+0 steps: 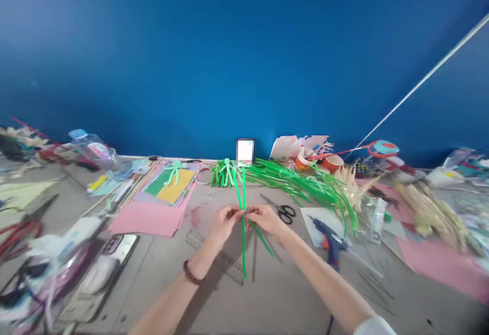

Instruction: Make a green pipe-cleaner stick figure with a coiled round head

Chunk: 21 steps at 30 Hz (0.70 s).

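My left hand (225, 223) and my right hand (265, 218) meet over the middle of the grey table (267, 294). Both pinch a small bunch of green pipe cleaners (243, 243) where the stems cross. The stems stand roughly upright, with ends above and below my fingers. A bead bracelet is on my left wrist. Black-handled scissors (284, 212) lie just right of my right hand.
A heap of green pipe cleaners (305, 182) lies behind, a blue glue gun (328, 238) at right, pink sheets (148, 217) and coloured paper at left. A clear ruler (221, 258) lies under my arms. Dried grasses, cups and clutter line both sides before a blue wall.
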{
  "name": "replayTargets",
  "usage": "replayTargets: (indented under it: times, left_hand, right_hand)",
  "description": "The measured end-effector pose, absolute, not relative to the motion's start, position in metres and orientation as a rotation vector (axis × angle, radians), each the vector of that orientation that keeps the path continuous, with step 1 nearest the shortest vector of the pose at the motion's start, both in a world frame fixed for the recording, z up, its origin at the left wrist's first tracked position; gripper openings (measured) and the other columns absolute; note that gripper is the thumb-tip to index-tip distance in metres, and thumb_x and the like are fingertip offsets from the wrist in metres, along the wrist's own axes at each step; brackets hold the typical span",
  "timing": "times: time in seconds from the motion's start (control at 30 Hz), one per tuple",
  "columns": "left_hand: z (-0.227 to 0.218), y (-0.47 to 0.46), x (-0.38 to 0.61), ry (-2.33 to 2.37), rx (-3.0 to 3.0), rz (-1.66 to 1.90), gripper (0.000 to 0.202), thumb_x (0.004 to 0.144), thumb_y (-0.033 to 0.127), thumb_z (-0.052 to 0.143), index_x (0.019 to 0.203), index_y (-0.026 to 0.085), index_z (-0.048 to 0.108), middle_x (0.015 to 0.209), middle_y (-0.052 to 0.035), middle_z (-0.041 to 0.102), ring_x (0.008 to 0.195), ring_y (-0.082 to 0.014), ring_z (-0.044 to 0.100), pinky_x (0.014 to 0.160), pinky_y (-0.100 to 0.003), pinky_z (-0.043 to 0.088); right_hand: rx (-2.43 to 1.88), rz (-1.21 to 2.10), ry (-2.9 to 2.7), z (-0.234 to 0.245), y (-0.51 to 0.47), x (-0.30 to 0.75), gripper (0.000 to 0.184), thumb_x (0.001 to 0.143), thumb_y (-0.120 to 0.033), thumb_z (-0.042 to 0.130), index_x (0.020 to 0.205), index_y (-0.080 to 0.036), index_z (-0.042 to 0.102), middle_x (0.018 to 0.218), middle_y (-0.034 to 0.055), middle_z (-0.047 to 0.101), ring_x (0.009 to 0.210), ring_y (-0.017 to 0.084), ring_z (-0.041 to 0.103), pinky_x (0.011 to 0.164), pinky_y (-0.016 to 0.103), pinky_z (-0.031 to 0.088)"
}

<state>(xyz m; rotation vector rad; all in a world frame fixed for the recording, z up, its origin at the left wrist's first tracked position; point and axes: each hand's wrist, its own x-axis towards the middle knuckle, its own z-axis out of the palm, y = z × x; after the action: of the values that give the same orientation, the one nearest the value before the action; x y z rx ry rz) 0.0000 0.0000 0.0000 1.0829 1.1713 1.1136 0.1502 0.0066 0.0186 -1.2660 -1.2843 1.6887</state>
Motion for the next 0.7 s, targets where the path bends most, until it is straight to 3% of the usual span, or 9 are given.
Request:
replayTargets:
  times: [0.1,0.27,0.4,0.53,0.7]
  left_hand:
    - [-0.0007,0.0009,-0.001,1.174,1.09,1.126,0.028,0.058,0.04,0.074,0.063,0.014,0.064,0.061,-0.0013,0.062,0.061,-0.0135,0.052,0.061,-0.024,0.04]
    - [0.0029,-0.0021,0.0,1.146,1.016,1.144,0.022,0.06,0.035,0.072,0.065,0.015,0.066,0.062,-0.0011,0.063,0.061,-0.0132,0.053,0.061,-0.024,0.041]
    - [0.0084,-0.0053,0.0014,1.137,1.009,1.133,0.02,0.066,0.034,0.068,0.065,0.015,0.065,0.058,0.0009,0.059,0.058,-0.011,0.051,0.056,-0.022,0.038]
    - [0.0084,-0.0042,0.0022,1.131,0.962,1.186,0.023,0.061,0.035,0.074,0.066,0.016,0.062,0.06,0.0024,0.059,0.058,-0.0106,0.053,0.058,-0.022,0.041]
    - [0.0055,-0.003,0.0015,1.107,0.957,1.195,0.022,0.063,0.032,0.074,0.067,0.016,0.06,0.061,0.0019,0.061,0.06,-0.0113,0.056,0.06,-0.023,0.043]
  right_hand:
    - [-1.246,1.732,-1.232,0.0186,0.0041,0.1501,0.016,0.064,-0.029,0.063,0.068,-0.017,0.053,0.042,-0.0086,0.046,0.036,0.005,0.038,0.033,0.016,0.027]
    - [-1.198,1.803,-1.108,0.0139,0.004,0.1505,0.034,0.06,-0.043,0.073,0.068,-0.016,0.055,0.044,-0.0105,0.038,0.036,0.002,0.027,0.033,0.017,0.013]
    - [-1.22,1.791,-1.057,0.012,0.0056,0.1513,0.036,0.057,-0.044,0.076,0.071,-0.014,0.061,0.044,-0.0099,0.038,0.037,0.002,0.026,0.035,0.018,0.012]
    - [-1.231,1.783,-1.028,0.013,0.0061,0.1523,0.036,0.056,-0.041,0.077,0.076,-0.014,0.065,0.045,-0.0091,0.041,0.038,0.002,0.027,0.036,0.018,0.011]
    - [-1.196,1.691,-1.127,0.0103,0.0069,0.152,0.033,0.059,-0.043,0.074,0.07,-0.013,0.067,0.051,-0.0044,0.051,0.04,0.005,0.036,0.037,0.02,0.023]
